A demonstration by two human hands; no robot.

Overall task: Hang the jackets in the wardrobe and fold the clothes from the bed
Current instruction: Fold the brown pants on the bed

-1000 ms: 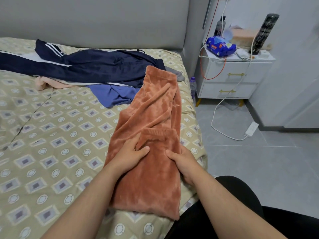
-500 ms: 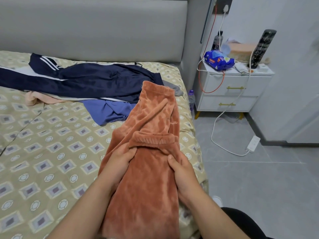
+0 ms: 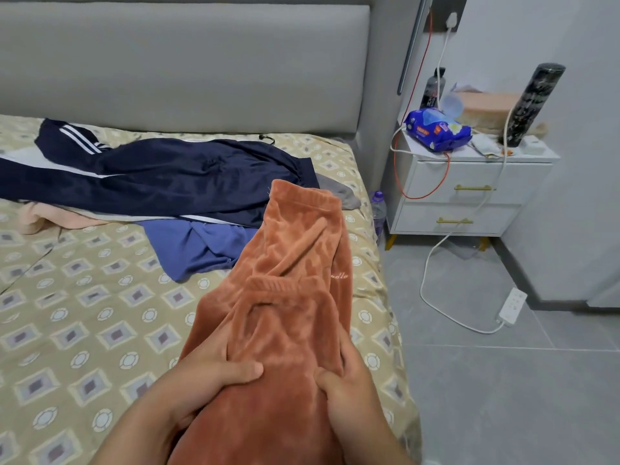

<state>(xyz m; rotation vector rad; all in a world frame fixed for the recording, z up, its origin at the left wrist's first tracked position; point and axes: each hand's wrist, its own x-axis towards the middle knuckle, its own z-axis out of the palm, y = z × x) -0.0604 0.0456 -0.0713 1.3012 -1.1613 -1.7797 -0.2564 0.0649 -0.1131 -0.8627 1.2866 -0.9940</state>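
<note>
Rust-orange fleece trousers (image 3: pixel 295 263) lie along the right side of the bed (image 3: pixel 84 313), one cuffed leg end folded back over the rest. My left hand (image 3: pixel 208 374) grips the fabric's left edge, thumb on top. At the right edge my right hand (image 3: pixel 342 384) grips the fabric too, thumb on top and fingers under. Further back lie a navy track jacket (image 3: pixel 174 176) with white stripes, a blue garment (image 3: pixel 198 243), a pale pink garment (image 3: pixel 43 216) and a bit of grey cloth (image 3: pixel 339 193).
A grey padded headboard (image 3: pixel 184 65) backs the bed. To the right stands a white nightstand (image 3: pixel 469 196) with a blue wipes pack (image 3: pixel 436 129), a dark cylinder and cables. A white power strip (image 3: pixel 511 305) lies on the grey tiled floor. A plastic bottle (image 3: pixel 378 209) stands beside the bed.
Both hands have drawn the trousers toward me and slid lower along the fabric, from pressing near the folded cuff to gripping its two edges. The view has tilted up.
</note>
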